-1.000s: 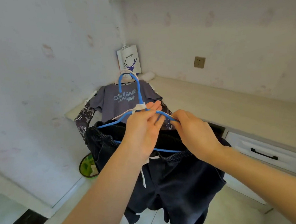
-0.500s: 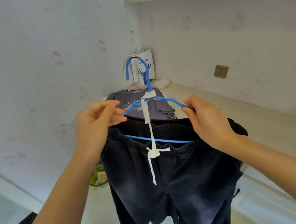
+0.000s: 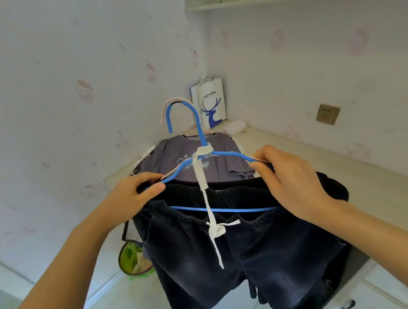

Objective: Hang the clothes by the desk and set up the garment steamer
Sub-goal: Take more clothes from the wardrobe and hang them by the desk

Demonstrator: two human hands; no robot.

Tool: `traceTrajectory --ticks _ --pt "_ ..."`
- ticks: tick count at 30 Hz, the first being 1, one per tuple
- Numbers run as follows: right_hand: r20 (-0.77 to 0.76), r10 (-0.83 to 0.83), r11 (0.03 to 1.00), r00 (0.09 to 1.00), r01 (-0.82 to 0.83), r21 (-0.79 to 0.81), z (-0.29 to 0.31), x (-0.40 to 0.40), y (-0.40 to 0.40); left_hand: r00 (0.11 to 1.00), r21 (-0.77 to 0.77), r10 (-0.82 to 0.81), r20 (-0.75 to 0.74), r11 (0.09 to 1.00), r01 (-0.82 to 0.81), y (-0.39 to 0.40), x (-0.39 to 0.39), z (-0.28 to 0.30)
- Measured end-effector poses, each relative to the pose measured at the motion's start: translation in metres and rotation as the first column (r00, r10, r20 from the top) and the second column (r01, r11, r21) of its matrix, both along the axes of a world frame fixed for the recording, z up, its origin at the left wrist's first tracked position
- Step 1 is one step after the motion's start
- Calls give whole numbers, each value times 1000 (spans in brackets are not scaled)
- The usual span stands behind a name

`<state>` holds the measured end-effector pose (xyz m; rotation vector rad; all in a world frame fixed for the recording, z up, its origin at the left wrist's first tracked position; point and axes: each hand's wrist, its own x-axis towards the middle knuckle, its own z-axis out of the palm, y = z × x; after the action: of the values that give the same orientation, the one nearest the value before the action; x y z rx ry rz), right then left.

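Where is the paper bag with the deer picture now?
In the head view the paper bag stands in the far corner of the desk, against the wall, behind the blue hanger.

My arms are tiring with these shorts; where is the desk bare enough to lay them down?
Bare desktop runs along the right wall below the wall socket. The corner is crowded: grey T-shirt, paper bag, white roll.
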<state>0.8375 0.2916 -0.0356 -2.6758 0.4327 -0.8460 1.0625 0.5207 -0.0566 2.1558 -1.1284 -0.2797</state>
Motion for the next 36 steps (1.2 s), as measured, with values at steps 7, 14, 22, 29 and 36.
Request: traceTrajectory --ticks 7,14,22,29,36 --pt "71 -30 1000 997 30 0 19 70 -26 987 -164 131 88 980 -116 -22 66 5" --pt "160 -58 989 985 34 147 51 152 -53 966 -360 238 -98 897 -257 -27 153 45" --pt "177 -131 971 975 91 221 66 253 -98 964 -393 243 -111 880 -267 -67 245 62" --pt "186 -153 969 971 111 218 81 309 -144 960 -436 263 -99 855 -279 -114 294 73" --pt "223 -123 976 967 78 202 102 402 -228 946 -475 307 -101 821 -317 -189 375 94"
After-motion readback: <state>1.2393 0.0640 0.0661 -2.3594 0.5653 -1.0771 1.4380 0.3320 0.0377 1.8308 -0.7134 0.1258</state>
